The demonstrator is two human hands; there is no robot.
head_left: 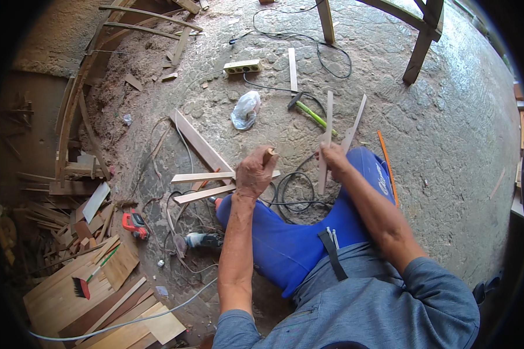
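Note:
My left hand [255, 173] is closed in a fist, with the end of a wooden piece [269, 153] showing at its top. Two pale wooden strips [202, 177] run out to the left from beneath that hand; whether it grips them too is hidden. My right hand [333, 157] pinches a thin upright wooden strip [330, 116] beside my right knee. Just right of it, another pale strip [356, 121] slants up from the knee. A long wooden board [201, 139] lies beyond my left hand. The green-handled hammer [311, 113] rests on the floor ahead of my right hand.
Cables and a power strip [243, 67] lie ahead, near a crumpled plastic bag [246, 109]. To the left are a red tool [135, 224], a power tool [202, 239], scrap wood and a brush [81, 287]. An orange strip [388, 166] lies right of my leg. Wooden legs [418, 58] stand far right.

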